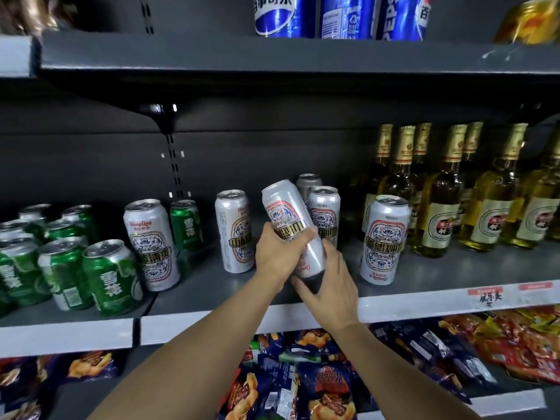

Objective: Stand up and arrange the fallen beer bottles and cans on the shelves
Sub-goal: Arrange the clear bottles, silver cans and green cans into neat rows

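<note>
We have a tall white beer can [289,225] up in both hands, tilted with its top leaning to the left and away from us, its base down near the front edge of the middle shelf [424,268]. Our left hand [280,253] wraps around the can's middle, fingers curled over the label; our right hand [328,286] cups the dark bottom end, fingers curled under it. So both hands are clamped on this one can, and it hangs just above the shelf, not yet set down

We judge this the standing-up step: the can is part-way to upright, over the open gap in the row of matching white cans. One white can on the left [235,231] stands just beside our left hand, another on the right [383,241] stands near the front, and two more [324,213] sit behind the held one. All of these look upright. Further left, green cans [112,278] cluster together, with one more white can [151,244] among them. On the right, the beer bottles [436,207] stand in rows

What the next move calls for, as we read it: tip the top back toward vertical, lower the base flat onto the bare shelf between the two neighbours, and loosen the grip only once it sits steady. The gap is snug, so a nudge to a neighbour could topple it
</note>
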Available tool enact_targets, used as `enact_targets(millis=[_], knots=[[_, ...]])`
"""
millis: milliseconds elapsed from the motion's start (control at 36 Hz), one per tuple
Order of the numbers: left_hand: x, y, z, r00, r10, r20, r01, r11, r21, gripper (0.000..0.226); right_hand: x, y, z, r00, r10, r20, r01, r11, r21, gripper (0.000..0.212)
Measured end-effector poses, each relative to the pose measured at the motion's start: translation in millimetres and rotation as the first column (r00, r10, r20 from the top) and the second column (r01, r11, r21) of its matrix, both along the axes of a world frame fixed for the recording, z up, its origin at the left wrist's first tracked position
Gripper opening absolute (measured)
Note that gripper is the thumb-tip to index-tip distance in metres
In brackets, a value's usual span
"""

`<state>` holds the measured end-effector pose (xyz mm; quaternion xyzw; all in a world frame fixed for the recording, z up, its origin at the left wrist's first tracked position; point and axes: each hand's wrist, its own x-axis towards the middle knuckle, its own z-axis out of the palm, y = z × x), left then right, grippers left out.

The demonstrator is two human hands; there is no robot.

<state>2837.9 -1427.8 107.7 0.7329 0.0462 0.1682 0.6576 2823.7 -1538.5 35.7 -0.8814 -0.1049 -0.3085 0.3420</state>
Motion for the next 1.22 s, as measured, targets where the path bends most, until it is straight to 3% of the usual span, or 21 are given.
enact_targets(millis=[111,167,222,306,361,417,472,556,639,722,778,861,917,1028,1222], knots=[[-4.0,7.0,-5.0,0.999,-0.016,0.050,0.006,0.981,0.194,0.060,0.9,0.0,1.1,0.996,0.016,0.085,-0.017,1.000,0.015,0.077],[-5.4,11.9,-6.4,0.996,-0.080,0.027,0.073,0.976,0.205,0.062,-0.3,2.6,4.3,0.995,0.003,0.101,-0.011,0.996,0.087,0.075],[-2.7,18.4,-10.8,0.992,-0.124,-0.025,0.126,0.973,0.193,0.064,-1.5,8.5,11.9,0.998,0.018,0.054,-0.029,0.978,0.208,0.076],[-3.9,28.1,-14.4,0.972,-0.225,-0.071,0.232,0.966,0.117,0.043,1.6,20.2,25.6,0.971,0.201,-0.132,-0.133,0.907,0.400,0.080],[-5.2,34.7,-17.3,0.945,-0.317,-0.078,0.321,0.946,0.044,0.047,6.5,28.8,32.6,0.908,0.343,-0.241,-0.172,0.829,0.532,0.080],[-7.3,41.9,-17.6,0.937,-0.343,-0.064,0.346,0.938,0.033,0.054,12.6,33.9,36.2,0.880,0.381,-0.283,-0.152,0.791,0.592,0.066],[-8.7,50.1,-17.2,0.936,-0.349,-0.044,0.352,0.934,0.067,0.060,16.3,37.3,39.5,0.893,0.342,-0.292,-0.120,0.808,0.577,0.046],[-12.5,61.5,-21.7,0.967,-0.255,0.026,0.253,0.965,0.070,0.051,18.2,45.3,41.8,0.927,0.262,-0.270,-0.081,0.840,0.537,0.050],[-13.3,74.4,-29.1,0.979,0.126,0.158,-0.134,0.990,0.041,0.039,16.3,57.5,43.2,0.952,0.175,-0.251,-0.030,0.870,0.492,0.059],[-3.2,85.7,-33.2,0.894,0.412,0.177,-0.437,0.888,0.140,0.043,15.7,69.2,44.0,0.967,0.104,-0.234,0.011,0.897,0.441,0.072],[7.7,90.9,-33.6,0.901,0.427,0.069,-0.431,0.870,0.239,0.072,17.5,76.8,44.2,0.976,0.049,-0.211,0.041,0.915,0.401,0.084],[24.4,99.4,-40.3,0.952,0.295,-0.084,-0.254,0.912,0.322,0.102,22.4,88.0,48.2,0.971,-0.013,-0.237,0.094,0.937,0.336,0.091],[34.1,105.2,-45.4,0.970,0.217,-0.106,-0.175,0.934,0.311,0.095,28.1,93.9,52.2,0.964,-0.038,-0.263,0.123,0.940,0.318,0.087],[47.3,115.2,-47.1,0.975,0.213,-0.056,-0.185,0.929,0.320,0.061,46.1,103.0,56.3,0.961,-0.052,-0.270,0.141,0.937,0.321,0.080],[73.0,138.1,-48.1,0.966,0.250,-0.064,-0.221,0.931,0.290,0.061,78.2,111.5,63.2,0.947,-0.043,-0.319,0.142,0.945,0.294,0.077]])
